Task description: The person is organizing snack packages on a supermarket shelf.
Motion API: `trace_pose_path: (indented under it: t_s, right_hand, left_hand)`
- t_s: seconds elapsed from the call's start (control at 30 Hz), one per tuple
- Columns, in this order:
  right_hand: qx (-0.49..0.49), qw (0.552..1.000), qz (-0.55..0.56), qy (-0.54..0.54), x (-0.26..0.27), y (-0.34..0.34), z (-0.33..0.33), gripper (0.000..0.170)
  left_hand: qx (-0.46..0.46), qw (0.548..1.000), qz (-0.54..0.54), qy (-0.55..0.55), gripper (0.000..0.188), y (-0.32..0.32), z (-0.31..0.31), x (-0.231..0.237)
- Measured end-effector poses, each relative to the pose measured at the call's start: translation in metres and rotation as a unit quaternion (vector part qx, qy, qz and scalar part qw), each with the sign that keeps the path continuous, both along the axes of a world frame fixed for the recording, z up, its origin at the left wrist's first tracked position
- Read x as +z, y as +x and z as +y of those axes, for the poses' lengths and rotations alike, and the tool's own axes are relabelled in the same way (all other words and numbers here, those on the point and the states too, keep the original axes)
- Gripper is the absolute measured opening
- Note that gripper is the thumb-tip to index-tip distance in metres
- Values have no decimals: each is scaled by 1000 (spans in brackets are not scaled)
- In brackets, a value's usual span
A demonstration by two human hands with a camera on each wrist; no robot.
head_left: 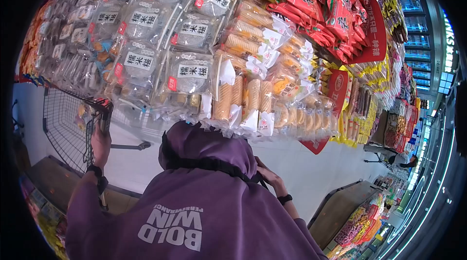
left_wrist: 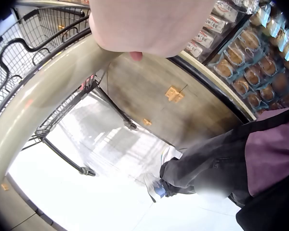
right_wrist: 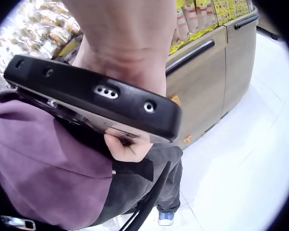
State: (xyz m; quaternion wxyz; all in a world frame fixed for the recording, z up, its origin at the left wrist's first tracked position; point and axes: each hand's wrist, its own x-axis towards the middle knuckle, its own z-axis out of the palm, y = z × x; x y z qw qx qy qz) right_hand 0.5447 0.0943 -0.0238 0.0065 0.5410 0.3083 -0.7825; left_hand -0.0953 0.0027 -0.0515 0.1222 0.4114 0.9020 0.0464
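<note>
At the left of the head view, my left hand (head_left: 100, 144) holds the handle of a shopping cart (head_left: 65, 121). The left wrist view shows the pale curved cart handle (left_wrist: 48, 82) running under that hand, with most of its fingers hidden. My right hand (head_left: 271, 179) is in front of my body, partly behind the purple hood. In the right wrist view it grips a phone in a black case (right_wrist: 86, 94). A fingertip (right_wrist: 125, 149) rests against the phone's shiny flat side; the other fingers are hidden behind it.
Ahead stands a display heaped with bagged rice cakes (head_left: 189, 72), wrapped pastries (head_left: 253, 97) and red snack packs (head_left: 301, 4). Wood-panelled display bases (right_wrist: 202, 82) flank the pale floor (head_left: 287, 162). A person (head_left: 406, 161) is farther off at the right.
</note>
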Motion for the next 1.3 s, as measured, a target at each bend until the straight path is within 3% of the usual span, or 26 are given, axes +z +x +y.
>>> trace_pose_path:
  t_s: [0.17,0.3,0.33,0.47,0.57,0.7,0.83,0.9,0.97,1.0,1.1,1.23,1.3]
  right_hand:
    - [98,994,32,-37,56,0,12,92]
    - [89,996,11,9,56,-1,14,75]
    - [52,996,-43,59,68,-13,14,68]
    - [-22,998,8,51,16,-19,10,61]
    - [-23,995,-27,90,-6,-18,6,61]
    - [-21,997,-2,78,-22,-17,18,74]
    - [-46,993,47,99,-39,-20,17,75]
    - [-49,994,4,101,-56,-20,14,77]
    - [-45,994,-23,96,-71,-18,9,67]
    - [-69,997,-10,42,-75,-18,8,71]
    - [-82,996,32,6,-68,-18,-2,78]
    - [42,996,14,73,-51,-14,-17,81]
    - [42,996,31,66,-17,-15,-16,80]
  left_hand:
    - [20,999,-29,-15,45,3,3,6]
    - [2,1000,-7,11,43,3,0,2]
    - [3,1000,-6,15,41,5,0,3]
    - [1,1000,-4,20,36,9,4,9]
    - [-2,1000,2,25,34,6,1,4]
    - [8,1000,15,10,35,5,2,0]
    - [-20,998,65,5,47,-2,-2,-5]
    - [-49,995,78,40,38,0,1,-3]
    - [-51,996,49,47,31,3,3,2]
    - [-48,997,34,52,28,4,5,4]
    - [-51,995,34,75,20,-5,0,-7]
    - [-45,996,52,51,41,-4,3,-4]
    - [-37,997,40,61,41,-6,1,-7]
